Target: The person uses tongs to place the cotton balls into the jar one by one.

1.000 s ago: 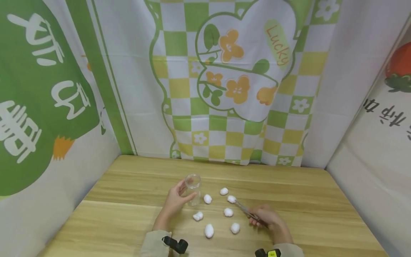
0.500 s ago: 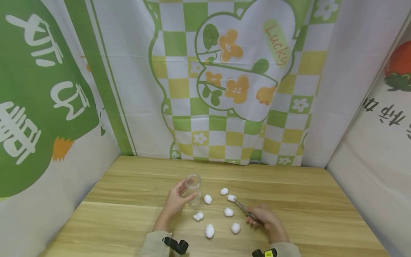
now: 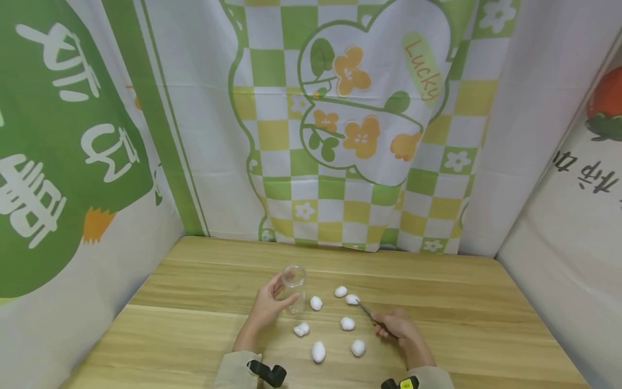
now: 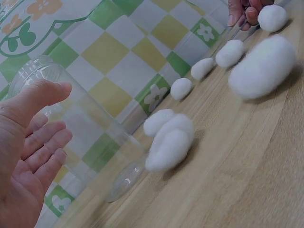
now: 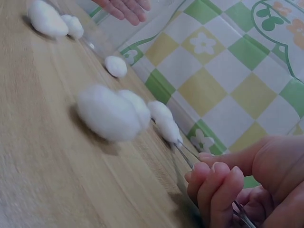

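My left hand (image 3: 267, 305) holds a clear plastic jar (image 4: 90, 118), thumb on one side and fingers on the other. The jar stands upright and open-topped on the table, with nothing visible inside. In my right hand (image 3: 396, 324) is a pair of metal tweezers (image 3: 367, 312), pinched between thumb and fingers. Their tips meet the near end of a cotton ball (image 5: 167, 129); whether they grip it firmly I cannot tell. Beside that one lies another cotton ball (image 3: 340, 292). A further cotton ball (image 3: 316, 303) sits just right of the jar.
More cotton balls lie nearer me: an oval cotton ball (image 3: 318, 351), a lumpy cotton ball (image 3: 302, 329), a round cotton ball (image 3: 358, 347) and a cotton ball (image 3: 347, 323) in the middle. A patterned curtain (image 3: 340, 216) hangs behind the wooden table (image 3: 204, 281).
The tweezers have shifted slightly left, and their arms look closer together. The cotton ball at their tips has moved slightly away from me. My left hand keeps its hold on the jar.
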Available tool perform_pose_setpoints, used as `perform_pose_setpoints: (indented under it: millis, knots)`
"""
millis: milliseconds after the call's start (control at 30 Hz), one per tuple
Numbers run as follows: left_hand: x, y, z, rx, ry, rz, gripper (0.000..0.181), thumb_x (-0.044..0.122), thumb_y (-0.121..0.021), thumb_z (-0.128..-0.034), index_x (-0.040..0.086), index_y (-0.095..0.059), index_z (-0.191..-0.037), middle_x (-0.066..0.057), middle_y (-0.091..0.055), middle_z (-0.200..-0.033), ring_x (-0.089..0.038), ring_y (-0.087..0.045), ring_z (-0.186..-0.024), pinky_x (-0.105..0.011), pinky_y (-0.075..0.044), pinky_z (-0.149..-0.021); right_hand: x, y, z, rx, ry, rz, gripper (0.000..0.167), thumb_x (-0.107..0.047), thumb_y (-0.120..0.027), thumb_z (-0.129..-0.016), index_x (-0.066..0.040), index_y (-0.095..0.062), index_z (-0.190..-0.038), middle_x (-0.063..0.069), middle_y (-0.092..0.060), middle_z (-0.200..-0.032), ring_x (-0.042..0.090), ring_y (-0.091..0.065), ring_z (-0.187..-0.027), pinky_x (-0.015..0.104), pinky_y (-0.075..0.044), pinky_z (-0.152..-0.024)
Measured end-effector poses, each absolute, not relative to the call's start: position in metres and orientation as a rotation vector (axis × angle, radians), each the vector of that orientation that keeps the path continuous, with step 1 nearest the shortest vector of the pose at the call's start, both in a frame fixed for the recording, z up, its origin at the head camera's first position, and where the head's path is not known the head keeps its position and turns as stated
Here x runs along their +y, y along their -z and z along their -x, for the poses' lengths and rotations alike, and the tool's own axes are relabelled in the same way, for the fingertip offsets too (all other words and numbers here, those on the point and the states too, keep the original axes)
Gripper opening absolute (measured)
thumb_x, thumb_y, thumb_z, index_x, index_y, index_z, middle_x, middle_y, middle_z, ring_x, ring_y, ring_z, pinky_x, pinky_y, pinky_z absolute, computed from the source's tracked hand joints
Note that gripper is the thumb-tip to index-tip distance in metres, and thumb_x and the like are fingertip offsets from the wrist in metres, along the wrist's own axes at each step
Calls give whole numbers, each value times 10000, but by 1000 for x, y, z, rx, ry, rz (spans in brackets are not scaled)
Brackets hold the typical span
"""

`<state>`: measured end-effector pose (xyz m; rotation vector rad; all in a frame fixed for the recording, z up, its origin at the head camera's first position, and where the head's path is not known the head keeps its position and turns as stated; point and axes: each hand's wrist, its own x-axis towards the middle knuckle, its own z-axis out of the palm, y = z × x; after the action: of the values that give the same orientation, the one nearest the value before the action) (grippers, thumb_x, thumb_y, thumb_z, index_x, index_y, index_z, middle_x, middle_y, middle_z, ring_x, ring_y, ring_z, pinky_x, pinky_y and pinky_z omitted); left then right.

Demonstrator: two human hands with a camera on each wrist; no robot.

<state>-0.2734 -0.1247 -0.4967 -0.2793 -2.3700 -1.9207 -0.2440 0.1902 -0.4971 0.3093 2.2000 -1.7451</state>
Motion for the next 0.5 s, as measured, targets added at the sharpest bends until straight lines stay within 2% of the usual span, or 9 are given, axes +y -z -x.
perform_pose_setpoints:
  millis: [267,500]
  knots:
    - [-124,496,274,-2364,1932,267,669,88,-744,-826,-6,-435,-1412,-202,-522,-1424,-368,-449,-1376,-438,-363,-1165,194,498,244,2223,1754,-236,181,-88,-576,-930,38,-617,-807,-69,-539,-515,-17,-435,-440,69,-356,-406]
    - [-125,493,272,-2381,1918,267,662,86,-748,-821,15,-449,-1408,-186,-530,-1424,-365,-450,-1376,-451,-363,-1170,195,495,244,2247,1744,-190,182,-85,-583,-922,42,-612,-796,-66,-521,-516,-8,-432,-439,79,-361,-404]
